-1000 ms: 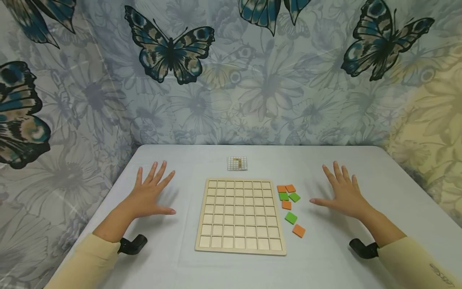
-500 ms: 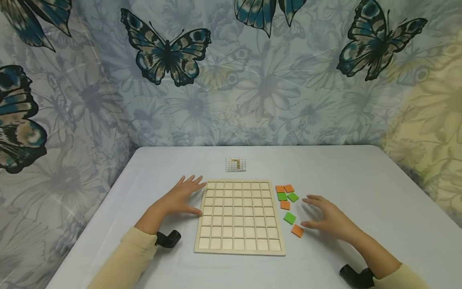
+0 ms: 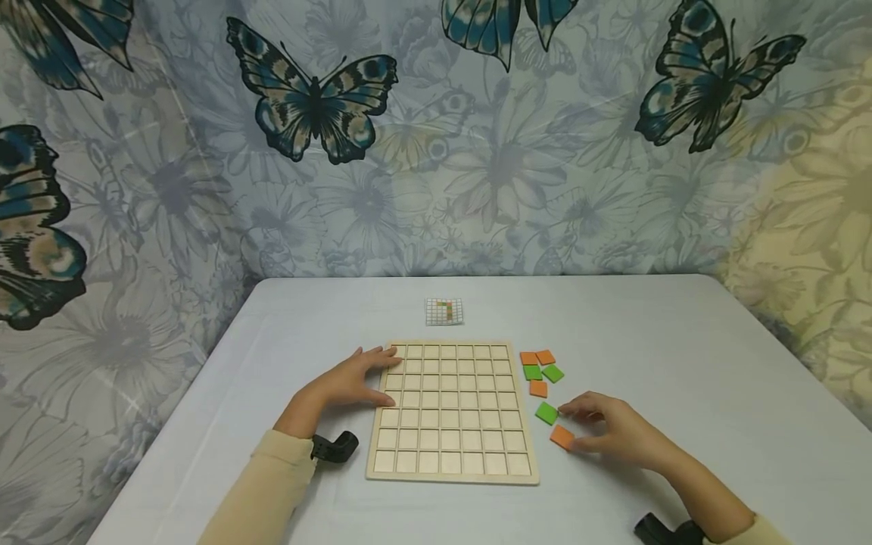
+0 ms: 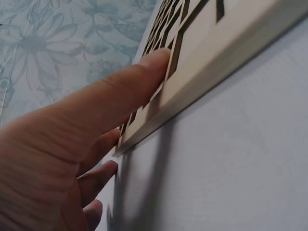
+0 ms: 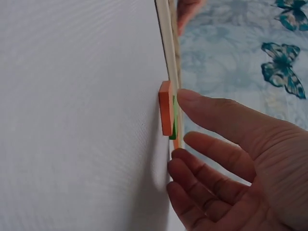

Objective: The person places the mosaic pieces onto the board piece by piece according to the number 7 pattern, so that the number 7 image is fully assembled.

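Note:
A pale wooden grid board point(image 3: 453, 480) with square recesses lies flat mid-table. My left hand point(image 3: 347, 381) is at its left side, thumb and fingertips over the rim. In the left wrist view the thumb point(image 4: 120, 89) lies across the board's edge, fingers loosely spread. Right of the board, my right hand point(image 3: 616, 431) reaches low with thumb and fingers apart. Its thumb is right at the nearest orange square tile point(image 3: 562, 437), and its fingertips are by a green square tile point(image 3: 546, 412). The right wrist view shows the thumb point(image 5: 211, 108) close beside the orange tile, nothing pinched.
Several more tiles lie along the board's upper right, among them an orange tile point(image 3: 538, 388) and a green tile point(image 3: 553, 373). Behind the board is a small card point(image 3: 444, 311) printed with a coloured grid. A butterfly-patterned cloth point(image 3: 504, 166) hangs behind the white table point(image 3: 647, 318).
Both hands have come inward from spread positions over the table. The left has moved right onto the board's edge; the right has moved left and down to the nearest tiles.

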`<action>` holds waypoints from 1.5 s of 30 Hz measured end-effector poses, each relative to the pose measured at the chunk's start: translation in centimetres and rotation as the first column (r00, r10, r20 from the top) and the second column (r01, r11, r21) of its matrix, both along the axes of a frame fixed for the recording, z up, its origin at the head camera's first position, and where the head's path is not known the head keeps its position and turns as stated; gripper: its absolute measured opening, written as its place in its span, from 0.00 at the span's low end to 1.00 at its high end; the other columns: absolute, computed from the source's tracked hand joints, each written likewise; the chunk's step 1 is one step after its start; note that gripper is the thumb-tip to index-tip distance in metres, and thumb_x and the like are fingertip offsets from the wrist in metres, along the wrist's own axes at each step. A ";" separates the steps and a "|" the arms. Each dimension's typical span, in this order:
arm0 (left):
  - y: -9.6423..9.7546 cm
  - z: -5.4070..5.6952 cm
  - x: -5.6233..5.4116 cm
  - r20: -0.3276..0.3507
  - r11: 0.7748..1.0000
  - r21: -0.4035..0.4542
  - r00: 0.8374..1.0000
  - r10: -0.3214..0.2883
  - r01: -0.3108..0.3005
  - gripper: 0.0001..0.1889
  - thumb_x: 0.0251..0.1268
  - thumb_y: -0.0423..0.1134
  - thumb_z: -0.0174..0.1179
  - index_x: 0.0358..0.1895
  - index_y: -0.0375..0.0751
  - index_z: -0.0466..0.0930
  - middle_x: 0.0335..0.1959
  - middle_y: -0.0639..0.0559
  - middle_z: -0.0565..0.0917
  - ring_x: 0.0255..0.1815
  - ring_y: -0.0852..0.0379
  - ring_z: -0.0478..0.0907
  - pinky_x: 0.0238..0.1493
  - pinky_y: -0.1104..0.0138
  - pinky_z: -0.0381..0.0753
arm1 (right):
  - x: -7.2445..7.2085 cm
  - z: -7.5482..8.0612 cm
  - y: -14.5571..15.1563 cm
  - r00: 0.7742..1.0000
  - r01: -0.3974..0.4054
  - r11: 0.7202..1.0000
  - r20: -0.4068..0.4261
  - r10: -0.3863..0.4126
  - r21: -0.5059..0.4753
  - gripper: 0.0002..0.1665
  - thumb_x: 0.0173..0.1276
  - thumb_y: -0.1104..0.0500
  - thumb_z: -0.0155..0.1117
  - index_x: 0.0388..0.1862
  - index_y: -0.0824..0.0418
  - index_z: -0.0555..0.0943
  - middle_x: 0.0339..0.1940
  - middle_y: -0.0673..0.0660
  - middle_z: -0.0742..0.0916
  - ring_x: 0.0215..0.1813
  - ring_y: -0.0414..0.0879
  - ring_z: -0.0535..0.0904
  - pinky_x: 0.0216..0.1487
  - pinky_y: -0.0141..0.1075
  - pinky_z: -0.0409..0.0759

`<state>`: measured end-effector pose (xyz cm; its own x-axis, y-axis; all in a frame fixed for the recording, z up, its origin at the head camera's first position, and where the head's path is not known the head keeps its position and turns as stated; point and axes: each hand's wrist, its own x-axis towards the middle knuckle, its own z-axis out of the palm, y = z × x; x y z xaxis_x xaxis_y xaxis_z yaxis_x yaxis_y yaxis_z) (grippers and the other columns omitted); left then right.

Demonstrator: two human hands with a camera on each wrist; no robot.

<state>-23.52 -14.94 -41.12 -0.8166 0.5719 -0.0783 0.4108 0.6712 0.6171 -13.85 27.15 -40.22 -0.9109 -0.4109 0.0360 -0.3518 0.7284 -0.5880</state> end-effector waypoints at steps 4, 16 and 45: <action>-0.1 -0.6 0.2 0.022 0.999 0.034 0.999 0.023 -0.023 0.42 0.41 0.52 0.73 0.65 0.45 0.70 0.73 0.49 0.58 0.76 0.44 0.45 0.75 0.49 0.34 | -0.1 -0.5 0.4 1.000 -0.003 1.000 -0.004 0.003 -0.012 0.27 0.49 0.48 0.74 0.47 0.59 0.82 0.44 0.50 0.84 0.43 0.31 0.76 0.46 0.29 0.79; -0.4 -1.6 0.4 -0.027 0.998 0.060 1.000 -0.011 0.012 0.44 0.41 0.56 0.72 0.66 0.47 0.68 0.74 0.51 0.57 0.76 0.46 0.45 0.76 0.49 0.34 | -0.3 -1.5 0.9 0.998 -0.058 0.997 -0.035 0.056 -0.052 0.21 0.51 0.46 0.72 0.44 0.52 0.83 0.43 0.45 0.83 0.48 0.29 0.74 0.50 0.23 0.74; 0.2 -1.2 1.9 -0.017 0.999 0.012 0.999 0.036 -0.036 0.44 0.46 0.54 0.70 0.68 0.45 0.64 0.74 0.48 0.56 0.75 0.37 0.42 0.74 0.45 0.44 | -0.7 -1.8 0.9 0.987 -0.160 0.982 -0.034 0.157 -0.098 0.16 0.51 0.47 0.73 0.34 0.50 0.78 0.34 0.43 0.81 0.37 0.33 0.73 0.39 0.27 0.74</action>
